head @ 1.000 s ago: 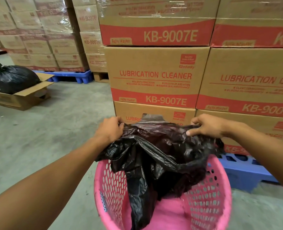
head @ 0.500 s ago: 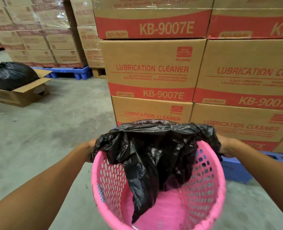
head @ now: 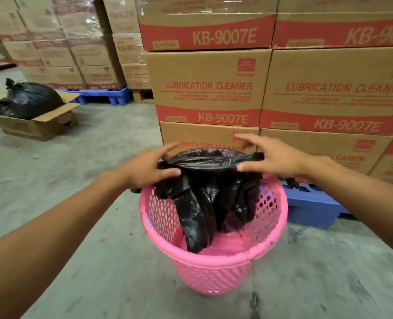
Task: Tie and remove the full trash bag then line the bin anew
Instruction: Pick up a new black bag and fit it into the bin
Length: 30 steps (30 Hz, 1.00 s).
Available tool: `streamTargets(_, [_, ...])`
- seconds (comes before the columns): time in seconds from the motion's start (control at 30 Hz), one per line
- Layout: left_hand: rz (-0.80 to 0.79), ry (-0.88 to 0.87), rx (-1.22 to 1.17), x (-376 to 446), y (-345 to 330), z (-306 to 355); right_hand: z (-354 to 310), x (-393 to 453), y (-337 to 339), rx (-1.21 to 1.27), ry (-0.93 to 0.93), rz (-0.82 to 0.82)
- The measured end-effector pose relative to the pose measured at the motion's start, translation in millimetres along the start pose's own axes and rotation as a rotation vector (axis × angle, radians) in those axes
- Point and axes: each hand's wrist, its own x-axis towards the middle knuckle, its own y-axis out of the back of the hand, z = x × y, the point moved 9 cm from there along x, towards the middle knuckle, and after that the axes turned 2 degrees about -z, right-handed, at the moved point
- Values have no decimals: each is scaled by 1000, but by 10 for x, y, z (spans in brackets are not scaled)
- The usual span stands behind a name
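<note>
Where cartons (head: 208, 88) crowd behind: pink bin (head: 214, 268), black liner (head: 204, 203).

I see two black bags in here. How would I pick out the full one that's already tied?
Start at the wall of stacked cartons and look left across the concrete floor to the open cardboard box. The tied trash bag sits inside it, bulging, knotted on top. The other black bag hangs limp in the pink bin.

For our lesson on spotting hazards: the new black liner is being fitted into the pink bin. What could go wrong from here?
1. The black liner hangs bunched inside the pink bin; its near edge is not over the rim, so it may slip in.
2. The left hand and right hand stretch the mouth taut; thin plastic could tear.
</note>
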Motion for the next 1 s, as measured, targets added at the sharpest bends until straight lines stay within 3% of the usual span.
streamTargets(0.1, [109, -193, 292, -321, 91, 247, -97, -207, -222, -332, 144, -63])
streamTargets(0.27, [-10, -299, 362, -1081, -280, 238, -186, -1025, -342, -401, 310, -84])
streamTargets(0.5, [128, -319, 226, -1102, -335, 150, -217, -1322, -456, -443, 326, -37])
streamTargets(0.7, [244, -413, 338, -1263, -416, 333, -505, -1449, -697, -698, 442, 86])
streamTargets(0.87, [324, -374, 192, -1375, -516, 343, -510, -1599, -688, -451, 323, 117])
streamTargets(1.0, [269, -438, 147, -1388, -618, 463, -539, -1580, -723, -274, 249, 157])
